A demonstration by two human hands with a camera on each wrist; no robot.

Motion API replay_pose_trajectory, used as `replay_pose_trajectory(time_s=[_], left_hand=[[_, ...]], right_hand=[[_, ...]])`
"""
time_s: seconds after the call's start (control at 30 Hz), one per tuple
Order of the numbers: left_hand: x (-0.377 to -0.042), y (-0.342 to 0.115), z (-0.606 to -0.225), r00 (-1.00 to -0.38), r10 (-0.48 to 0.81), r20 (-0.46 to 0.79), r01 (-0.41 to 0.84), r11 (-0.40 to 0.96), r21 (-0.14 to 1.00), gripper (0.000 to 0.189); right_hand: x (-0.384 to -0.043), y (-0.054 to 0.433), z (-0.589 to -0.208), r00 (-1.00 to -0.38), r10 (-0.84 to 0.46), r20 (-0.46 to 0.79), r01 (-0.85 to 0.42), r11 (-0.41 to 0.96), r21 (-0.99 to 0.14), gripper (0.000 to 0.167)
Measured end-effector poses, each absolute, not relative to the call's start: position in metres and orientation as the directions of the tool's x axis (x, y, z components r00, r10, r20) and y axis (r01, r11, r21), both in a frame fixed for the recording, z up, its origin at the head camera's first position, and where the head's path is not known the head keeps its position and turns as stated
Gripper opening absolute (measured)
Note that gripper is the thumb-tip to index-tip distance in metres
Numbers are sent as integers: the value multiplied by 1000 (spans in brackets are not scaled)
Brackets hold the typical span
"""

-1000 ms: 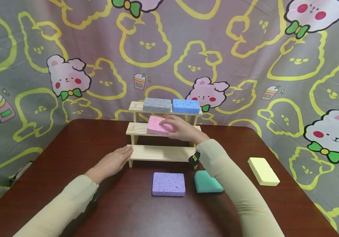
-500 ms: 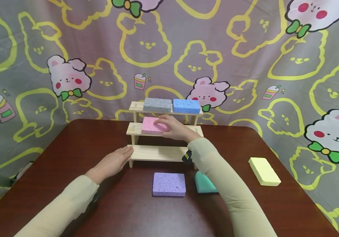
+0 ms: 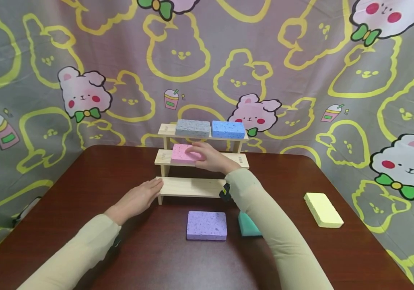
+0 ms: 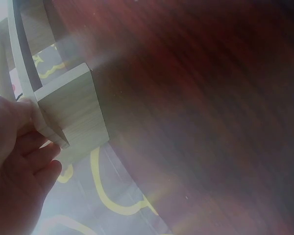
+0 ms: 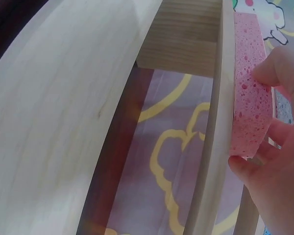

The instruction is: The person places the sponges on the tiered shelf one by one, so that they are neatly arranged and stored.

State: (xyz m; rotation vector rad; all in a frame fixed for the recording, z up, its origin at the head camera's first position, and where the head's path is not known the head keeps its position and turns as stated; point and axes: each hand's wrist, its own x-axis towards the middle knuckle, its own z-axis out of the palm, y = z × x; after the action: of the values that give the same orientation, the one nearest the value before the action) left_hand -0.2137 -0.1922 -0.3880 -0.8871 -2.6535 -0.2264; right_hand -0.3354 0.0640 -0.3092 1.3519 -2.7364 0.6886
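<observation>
Wooden rack (image 3: 165,171) hasn't budged, but the pink sponge (image 3: 180,153) sits further left on the middle shelf (image 3: 233,159) than a second ago.
Left hand (image 3: 136,201) pinches the bottom shelf's (image 3: 192,187) end, curled fingers (image 4: 48,172) visible only on the left wrist cam; right hand (image 3: 212,157) grips the sponge, and its wrist cam shows tiny holes (image 5: 244,86).
</observation>
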Motion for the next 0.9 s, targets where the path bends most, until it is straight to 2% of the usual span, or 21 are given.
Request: replay_pose_trajectory(time_s=[0.23,0.9], left_hand=[[-214,-192,-388,-746,556,365,611,790,45,35],[-214,-191,-386,-761,550,345,600,798,50,35]], right_hand=[[-339,64,-311,-603,-776,185,-774,515,-368,42],[-331,69,-303,-625,-759,181,-768,557,-315,46]])
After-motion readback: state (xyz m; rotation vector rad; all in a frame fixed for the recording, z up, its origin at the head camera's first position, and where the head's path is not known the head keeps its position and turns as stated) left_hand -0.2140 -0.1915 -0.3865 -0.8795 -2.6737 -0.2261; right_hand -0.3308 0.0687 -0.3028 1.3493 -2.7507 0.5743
